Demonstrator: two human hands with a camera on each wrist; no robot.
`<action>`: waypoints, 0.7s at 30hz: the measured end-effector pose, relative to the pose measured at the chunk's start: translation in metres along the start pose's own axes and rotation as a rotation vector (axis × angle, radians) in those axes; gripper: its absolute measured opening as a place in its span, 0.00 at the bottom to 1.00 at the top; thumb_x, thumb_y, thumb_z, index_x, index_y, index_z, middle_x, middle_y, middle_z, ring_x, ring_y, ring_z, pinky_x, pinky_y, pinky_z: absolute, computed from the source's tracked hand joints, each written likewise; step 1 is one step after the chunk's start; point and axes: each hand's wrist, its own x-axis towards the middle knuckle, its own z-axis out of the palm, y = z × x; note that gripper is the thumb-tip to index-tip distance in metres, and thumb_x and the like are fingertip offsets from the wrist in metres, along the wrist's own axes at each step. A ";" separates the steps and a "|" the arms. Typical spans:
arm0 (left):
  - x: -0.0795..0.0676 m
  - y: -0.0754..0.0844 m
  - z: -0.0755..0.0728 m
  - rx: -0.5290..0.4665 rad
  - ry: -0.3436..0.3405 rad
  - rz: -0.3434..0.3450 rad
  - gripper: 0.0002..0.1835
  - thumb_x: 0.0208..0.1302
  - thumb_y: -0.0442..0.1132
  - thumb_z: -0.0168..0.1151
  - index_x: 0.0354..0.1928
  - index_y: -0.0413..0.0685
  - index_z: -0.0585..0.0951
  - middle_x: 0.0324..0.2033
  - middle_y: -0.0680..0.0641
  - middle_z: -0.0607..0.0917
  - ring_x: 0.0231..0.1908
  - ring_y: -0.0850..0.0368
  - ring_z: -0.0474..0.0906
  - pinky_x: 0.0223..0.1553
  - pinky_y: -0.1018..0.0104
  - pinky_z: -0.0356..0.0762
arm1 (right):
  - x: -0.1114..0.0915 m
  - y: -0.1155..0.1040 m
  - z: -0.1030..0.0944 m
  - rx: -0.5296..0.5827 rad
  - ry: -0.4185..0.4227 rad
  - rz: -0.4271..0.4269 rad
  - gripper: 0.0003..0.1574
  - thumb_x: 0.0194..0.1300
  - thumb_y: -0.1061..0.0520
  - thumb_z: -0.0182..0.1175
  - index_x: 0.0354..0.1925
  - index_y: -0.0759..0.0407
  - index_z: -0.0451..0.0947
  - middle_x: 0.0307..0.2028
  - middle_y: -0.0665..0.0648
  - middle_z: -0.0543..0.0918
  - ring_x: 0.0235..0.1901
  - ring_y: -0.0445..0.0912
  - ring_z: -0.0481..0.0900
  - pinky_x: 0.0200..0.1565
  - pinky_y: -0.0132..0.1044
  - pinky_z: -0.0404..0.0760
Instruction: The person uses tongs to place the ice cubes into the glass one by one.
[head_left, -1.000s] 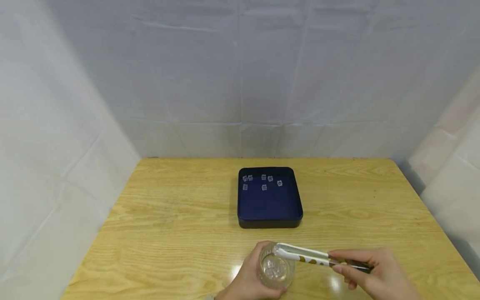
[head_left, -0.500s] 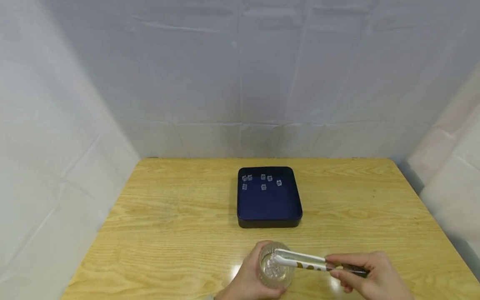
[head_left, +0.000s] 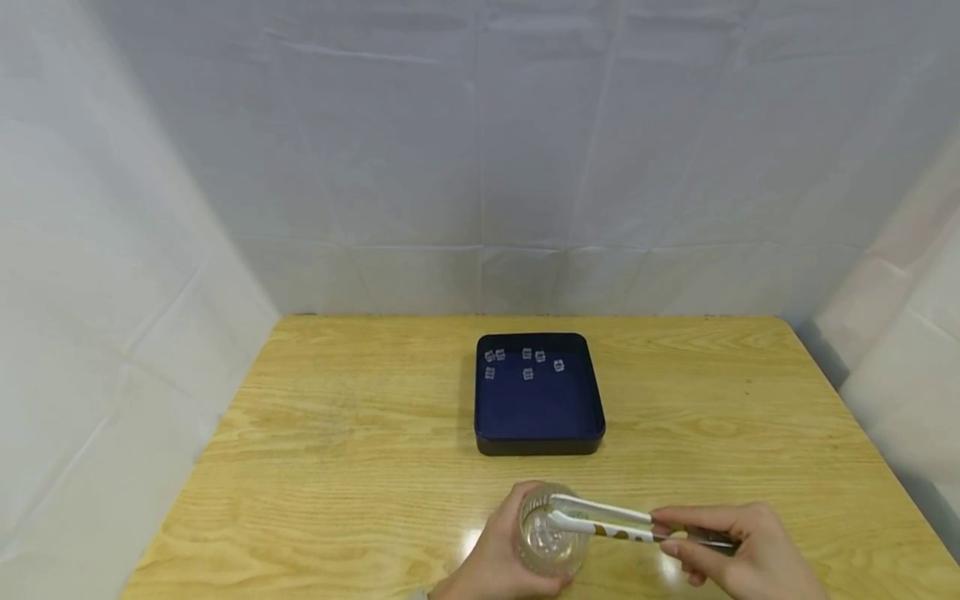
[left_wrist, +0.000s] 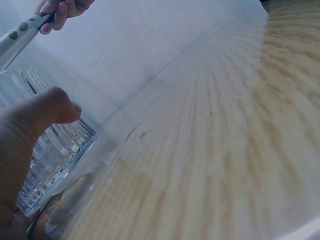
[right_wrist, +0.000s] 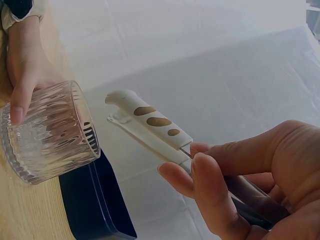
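Note:
My left hand (head_left: pixel 498 554) grips a clear ribbed glass (head_left: pixel 551 567) near the front edge of the table, fingers and thumb around its side. Several clear pieces show at the bottom of the glass. In my right hand (head_left: pixel 742 546) is a pair of tongs (right_wrist: pixel 155 117) with white, brown-spotted ends and dark handles, pinched between thumb and fingers. The tong tips stand apart over the glass's mouth, in the head view. In the right wrist view the glass (right_wrist: pixel 50 132) is left of the tips. The left wrist view shows my left thumb (left_wrist: pixel 50 110) across the glass.
A dark blue square tray (head_left: pixel 540 447) stands on the wooden table (head_left: pixel 360 442) beyond the glass. Several small clear cubes (head_left: pixel 528 374) lie in its far half. White sheeting (head_left: pixel 525 167) encloses the table at the back and sides.
My right hand has moved slightly left, bringing the tong tips further over the glass. The tips now stand further apart. My left hand and the tray have stayed in place.

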 end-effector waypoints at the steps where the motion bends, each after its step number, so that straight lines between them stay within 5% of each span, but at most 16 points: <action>1: 0.000 0.000 0.000 -0.003 0.000 -0.001 0.50 0.39 0.33 0.82 0.66 0.60 0.66 0.58 0.53 0.78 0.55 0.53 0.77 0.57 0.57 0.77 | 0.000 0.000 0.000 -0.006 0.004 -0.012 0.19 0.63 0.67 0.64 0.52 0.74 0.80 0.36 0.55 0.89 0.19 0.46 0.80 0.22 0.38 0.81; 13: 0.001 0.002 0.000 0.016 -0.004 -0.003 0.50 0.39 0.33 0.82 0.66 0.60 0.65 0.57 0.51 0.78 0.55 0.54 0.77 0.58 0.58 0.76 | 0.003 -0.003 0.001 -0.019 0.026 -0.032 0.20 0.62 0.67 0.66 0.51 0.74 0.80 0.36 0.56 0.89 0.22 0.46 0.84 0.23 0.41 0.84; 21: 0.000 0.002 0.001 0.046 0.004 0.000 0.51 0.38 0.34 0.82 0.67 0.59 0.65 0.58 0.54 0.77 0.56 0.54 0.77 0.58 0.57 0.76 | 0.006 -0.010 0.005 -0.056 0.125 -0.058 0.19 0.60 0.68 0.67 0.51 0.71 0.82 0.37 0.56 0.89 0.22 0.46 0.84 0.24 0.40 0.84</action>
